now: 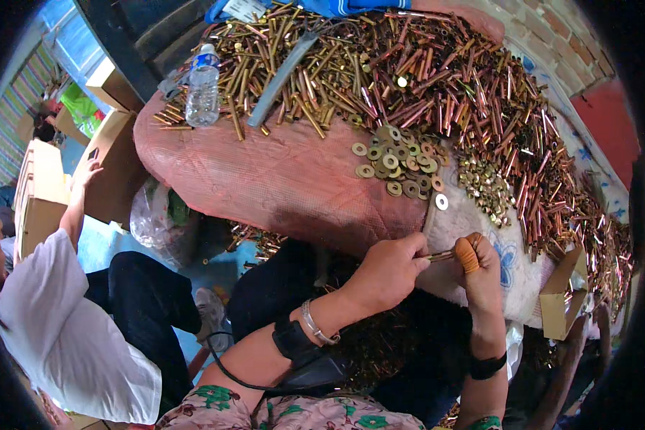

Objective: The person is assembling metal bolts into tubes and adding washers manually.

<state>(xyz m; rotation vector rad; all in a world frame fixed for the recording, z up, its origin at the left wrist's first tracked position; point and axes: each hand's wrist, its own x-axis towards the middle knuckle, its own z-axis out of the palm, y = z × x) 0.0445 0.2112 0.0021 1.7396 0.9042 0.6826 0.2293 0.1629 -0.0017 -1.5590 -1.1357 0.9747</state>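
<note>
My left hand (388, 274) and my right hand (481, 266) meet over the near edge of the work surface. Between their closed fingertips runs a thin brassy metal rod (438, 256). The left thumb and fingers pinch one end; the right fingers, one in an orange finger cover (467, 255), close round the other. Just beyond lies a pile of flat round washers (400, 159), with one bright washer (441, 201) apart from it. Right of that sits a heap of small brassy nuts (486, 188). Long heaps of metal rods and tubes (437, 72) cover the far side.
A water bottle (203, 89) and a grey strip (283, 79) rest at the far left of the red cloth (265, 172). An open cardboard box (564, 292) stands at right. Another person (72, 315) sits at left beside cardboard boxes (111, 179) and a plastic bag (158, 222).
</note>
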